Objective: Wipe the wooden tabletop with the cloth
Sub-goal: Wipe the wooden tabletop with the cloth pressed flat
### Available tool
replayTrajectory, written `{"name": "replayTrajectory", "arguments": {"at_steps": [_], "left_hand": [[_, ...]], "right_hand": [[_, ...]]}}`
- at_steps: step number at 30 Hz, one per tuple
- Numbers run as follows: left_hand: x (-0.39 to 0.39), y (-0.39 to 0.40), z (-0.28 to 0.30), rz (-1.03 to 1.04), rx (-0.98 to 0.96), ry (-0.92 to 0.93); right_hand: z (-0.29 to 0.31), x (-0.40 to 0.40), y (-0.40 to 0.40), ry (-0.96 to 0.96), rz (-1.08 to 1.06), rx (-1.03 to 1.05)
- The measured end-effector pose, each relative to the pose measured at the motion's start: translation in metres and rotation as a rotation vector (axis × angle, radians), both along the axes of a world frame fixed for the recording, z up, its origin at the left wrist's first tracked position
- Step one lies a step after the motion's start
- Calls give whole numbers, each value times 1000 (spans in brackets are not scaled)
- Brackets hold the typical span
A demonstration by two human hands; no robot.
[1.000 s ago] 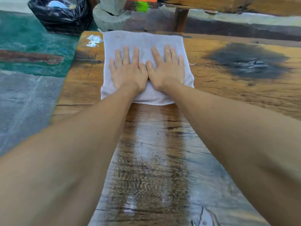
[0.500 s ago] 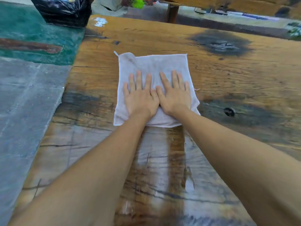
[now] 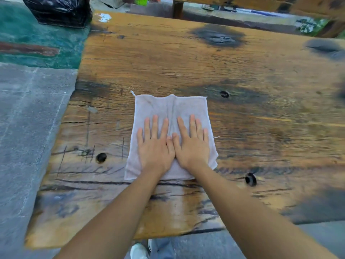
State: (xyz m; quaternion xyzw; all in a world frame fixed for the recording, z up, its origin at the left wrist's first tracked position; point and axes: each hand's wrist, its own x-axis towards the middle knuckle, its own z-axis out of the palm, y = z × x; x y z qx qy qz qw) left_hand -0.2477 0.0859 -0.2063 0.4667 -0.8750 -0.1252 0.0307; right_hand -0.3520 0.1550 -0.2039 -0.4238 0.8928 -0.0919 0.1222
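Observation:
A pale grey cloth [image 3: 171, 107] lies spread flat on the wooden tabletop [image 3: 168, 58], near the table's left front part. My left hand [image 3: 155, 148] and my right hand [image 3: 192, 146] rest palm-down side by side on the cloth's near half, thumbs touching, fingers straight and slightly apart. Neither hand grips the fabric; both press on it. The wood between the cloth and the near edge looks shiny and wet.
Dark knot holes [image 3: 101, 157] [image 3: 250, 179] [image 3: 224, 94] dot the plank. A white smear [image 3: 104, 17] marks the far left corner. A black bag [image 3: 59, 10] sits on the floor beyond it. Concrete floor [image 3: 28, 128] runs along the left edge; my shoe [image 3: 139, 251] shows below the near edge.
Both hands have drawn the cloth from the far left corner toward me along the plank. The hands keep the same flat pose on it.

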Motion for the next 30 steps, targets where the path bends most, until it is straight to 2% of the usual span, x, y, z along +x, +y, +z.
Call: {"name": "replayTrajectory", "arguments": {"at_steps": [10,14,18,24,30], "left_hand": [[70,99,6,3,31,-3],[84,126,7,37,37,5],[81,130,8,94,67,-13],[64,116,8,139,72,-15],[21,70,-2,96,44,-26]], "right_hand": [[1,71,104,-20,-20,-1],[5,95,133,6,-172,5],[9,101,125,-1,-313,-9],[10,99,112,21,-383,12],[2,59,66,66,-399,17]]}}
